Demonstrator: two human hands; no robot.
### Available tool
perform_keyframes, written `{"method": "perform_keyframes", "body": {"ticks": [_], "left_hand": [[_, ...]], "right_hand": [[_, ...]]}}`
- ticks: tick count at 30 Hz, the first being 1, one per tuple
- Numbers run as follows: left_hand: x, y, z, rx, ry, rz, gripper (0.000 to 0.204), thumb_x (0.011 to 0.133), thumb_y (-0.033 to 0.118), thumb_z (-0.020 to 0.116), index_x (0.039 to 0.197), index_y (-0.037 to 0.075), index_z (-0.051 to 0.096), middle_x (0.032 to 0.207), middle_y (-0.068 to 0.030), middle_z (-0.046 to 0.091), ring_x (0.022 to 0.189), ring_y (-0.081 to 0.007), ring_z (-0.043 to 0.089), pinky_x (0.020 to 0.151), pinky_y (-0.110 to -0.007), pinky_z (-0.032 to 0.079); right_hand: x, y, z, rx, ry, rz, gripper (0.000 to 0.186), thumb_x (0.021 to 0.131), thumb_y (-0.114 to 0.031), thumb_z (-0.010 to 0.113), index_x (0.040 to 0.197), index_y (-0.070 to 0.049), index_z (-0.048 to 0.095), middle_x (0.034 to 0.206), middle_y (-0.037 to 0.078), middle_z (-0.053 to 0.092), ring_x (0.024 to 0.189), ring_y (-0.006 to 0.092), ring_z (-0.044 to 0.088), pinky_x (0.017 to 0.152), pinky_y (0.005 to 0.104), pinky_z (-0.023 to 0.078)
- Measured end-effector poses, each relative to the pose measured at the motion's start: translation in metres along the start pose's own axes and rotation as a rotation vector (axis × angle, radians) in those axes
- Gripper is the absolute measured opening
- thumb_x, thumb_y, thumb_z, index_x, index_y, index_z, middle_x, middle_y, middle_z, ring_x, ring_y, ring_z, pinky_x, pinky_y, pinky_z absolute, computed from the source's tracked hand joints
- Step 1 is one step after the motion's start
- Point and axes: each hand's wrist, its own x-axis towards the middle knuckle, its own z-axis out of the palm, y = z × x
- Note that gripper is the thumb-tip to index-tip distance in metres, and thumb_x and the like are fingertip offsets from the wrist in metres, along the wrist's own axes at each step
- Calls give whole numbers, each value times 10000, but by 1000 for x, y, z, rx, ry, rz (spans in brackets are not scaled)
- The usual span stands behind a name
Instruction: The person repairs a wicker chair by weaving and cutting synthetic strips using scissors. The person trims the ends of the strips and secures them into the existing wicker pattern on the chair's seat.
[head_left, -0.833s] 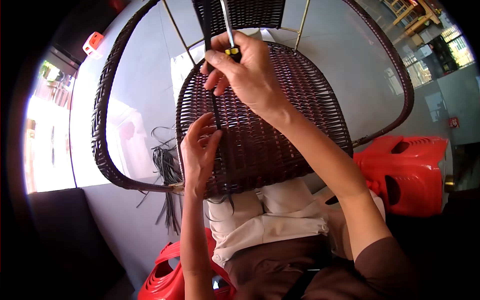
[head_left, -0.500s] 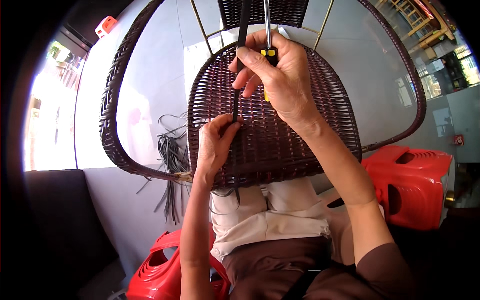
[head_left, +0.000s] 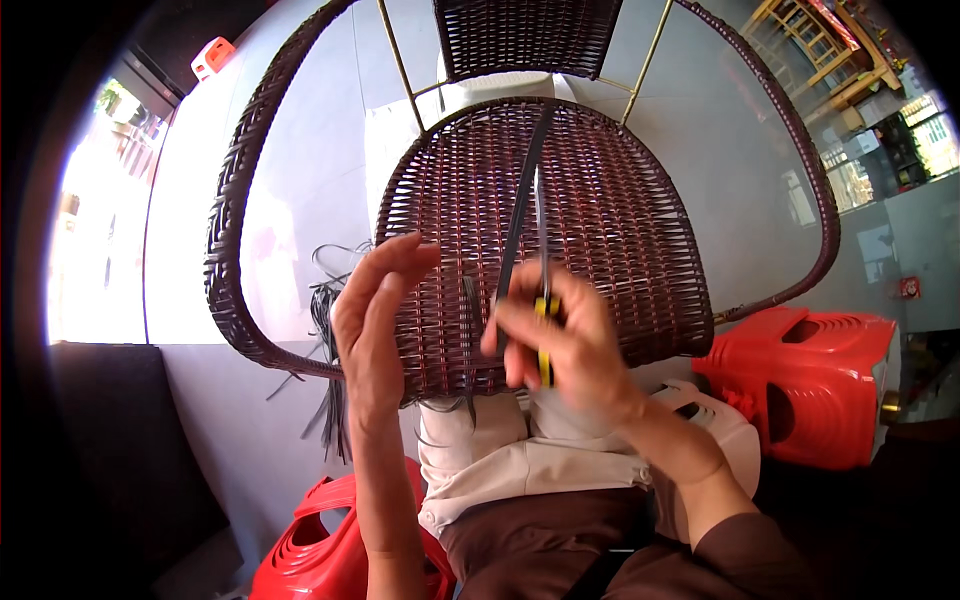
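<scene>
Two bare hands work at one dark brown woven wicker chair seat [head_left: 600, 230], held tilted up before the person's lap.

Left hand [head_left: 375, 320]: open, fingers spread and slightly curled, palm facing right toward the seat's lower left edge; it closes on nothing, fingertips near or just touching the weave.

Right hand [head_left: 560, 345]: fist closed around a yellow-and-black-handled tool [head_left: 543, 335], its thin metal shaft [head_left: 538, 225] pointing up over the weave. Same hand pinches a long flat dark wicker strip [head_left: 520, 210], which runs from the fingers up across the seat's middle to its top rim.

Chair frame: wicker-wrapped dark brown hoop arm rail [head_left: 225, 240] curving around the seat on both sides; thin brass-coloured metal rods [head_left: 400, 60] rising to a woven dark backrest panel [head_left: 530, 35] at the top.

Loose dark wicker strands [head_left: 325, 310]: hanging in a bunch below the rail at left, behind the left hand.

Surroundings: red plastic stool [head_left: 810, 385] at right; second red plastic stool [head_left: 320, 540] below left; white plastic stool [head_left: 715, 425] partly hidden behind the right forearm; pale tiled floor [head_left: 300, 170] beneath.
</scene>
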Motion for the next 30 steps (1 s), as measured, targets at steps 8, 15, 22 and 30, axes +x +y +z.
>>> {"method": "perform_keyframes", "body": {"ticks": [8,15,22,30], "left_hand": [[-51,-16,-9,-33,-124,-277,349,914,258,490,1036,-56,579,858,-106,647,780,-142,621,737,-261,499],[-66,-27,9,-105,9,-360,169,834,70,603,967,-33,606,794,-95,649,671,-129,616,615,-230,510],[-64,-22,2,-313,95,-411,187,899,163,523,889,6,624,575,-21,548,417,-76,466,386,-184,373],[-109,10,-31,-364,118,-495,194,924,108,434,850,-28,551,456,-20,447,294,-54,281,286,-180,209]], "right_hand": [[-74,88,14,80,90,207,73,860,-48,552,902,-14,504,727,48,583,494,61,503,438,190,404],[-78,99,12,20,164,180,40,850,-26,546,857,-9,510,701,32,569,499,55,497,447,192,411],[-78,99,4,-135,103,90,68,846,-29,559,913,-15,552,710,6,518,533,50,484,446,192,395],[-7,52,-42,-735,170,-236,160,805,-69,597,943,3,561,651,98,547,584,160,542,540,288,424]]}}
